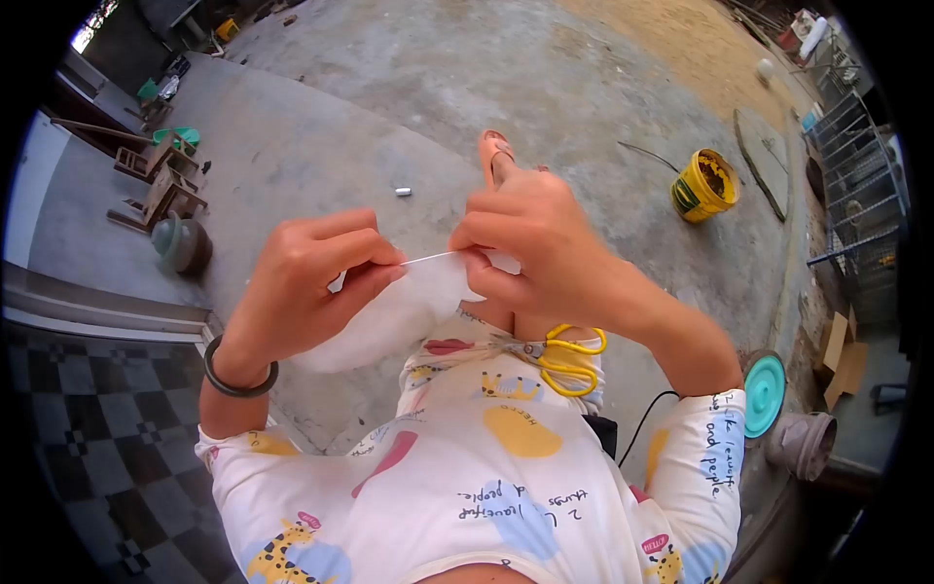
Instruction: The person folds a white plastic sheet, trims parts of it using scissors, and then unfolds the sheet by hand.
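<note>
My left hand [326, 277] and my right hand [530, 243] are raised in front of my lap, a short gap apart. A thin white thread [428, 258] runs taut across that gap, its ends pinched between thumb and fingers on each side. Below my hands lies a pale, translucent white bundle [365, 336], partly covered by them; its material is hard to make out. Scissors with yellow handles [572, 365] rest on my lap, blades pointing left. On the concrete beyond my hands lies a small white cylinder [403, 192], perhaps a spool.
A yellow bucket [705, 187] stands ahead on the right. At the left are wooden stools [167, 190] and a lidded pot [182, 243]. By my right elbow are a turquoise lid [764, 392] and a greyish bucket [803, 445]. A metal rack [861, 185] lines the right side.
</note>
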Demonstrator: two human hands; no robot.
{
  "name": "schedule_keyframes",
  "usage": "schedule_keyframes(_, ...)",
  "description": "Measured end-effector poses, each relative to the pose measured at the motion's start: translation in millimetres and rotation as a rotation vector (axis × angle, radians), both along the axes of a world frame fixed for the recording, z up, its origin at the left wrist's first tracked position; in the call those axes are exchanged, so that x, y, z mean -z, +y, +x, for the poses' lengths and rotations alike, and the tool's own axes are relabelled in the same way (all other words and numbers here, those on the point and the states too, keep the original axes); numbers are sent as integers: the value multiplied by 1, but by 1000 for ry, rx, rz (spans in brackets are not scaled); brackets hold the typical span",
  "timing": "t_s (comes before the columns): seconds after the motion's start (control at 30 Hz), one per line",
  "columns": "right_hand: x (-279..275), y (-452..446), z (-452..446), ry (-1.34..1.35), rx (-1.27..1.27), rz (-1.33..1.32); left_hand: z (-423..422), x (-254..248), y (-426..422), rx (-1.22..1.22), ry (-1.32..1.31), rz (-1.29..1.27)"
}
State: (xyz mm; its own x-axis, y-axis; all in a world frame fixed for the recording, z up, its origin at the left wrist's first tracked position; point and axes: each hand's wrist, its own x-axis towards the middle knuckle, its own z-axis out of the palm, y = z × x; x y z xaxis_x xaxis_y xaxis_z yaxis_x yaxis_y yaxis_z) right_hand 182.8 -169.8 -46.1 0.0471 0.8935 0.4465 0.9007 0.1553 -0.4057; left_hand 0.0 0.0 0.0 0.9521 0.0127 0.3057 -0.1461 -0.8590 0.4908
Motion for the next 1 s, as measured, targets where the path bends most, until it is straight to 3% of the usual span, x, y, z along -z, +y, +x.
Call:
schedule_keyframes(0.13,11,-8,5,10,10,118,-2,3,4,10,-28,0)
schedule_keyframes(0.27,18,-28,24,247,-11,16,-10,3,9,-56,2,-53)
schedule_keyframes(0.37,22,-38,36,229,31,-71,-24,5,24,-158,-25,-103)
schedule_keyframes(0.5,24,-28,41,378,-118,-105,-38,7,38,-157,-72,-98)
schedule_keyframes(0.57,10,-18,42,398,-181,-293,-44,5,42,-194,-84,-79)
schedule_keyframes(0.63,23,-2,47,193,-207,-277,-48,3,48,-222,-97,-56)
schedule_keyframes(0.7,26,9,45,235,-251,-298,-54,8,58,-290,-94,-103)
schedule_keyframes(0.77,14,20,37,522,-323,-355,-61,8,65,-327,-85,-116)
schedule_keyframes(1.0,-12,23,16,199,-296,-516,-72,13,69,-373,-100,-125)
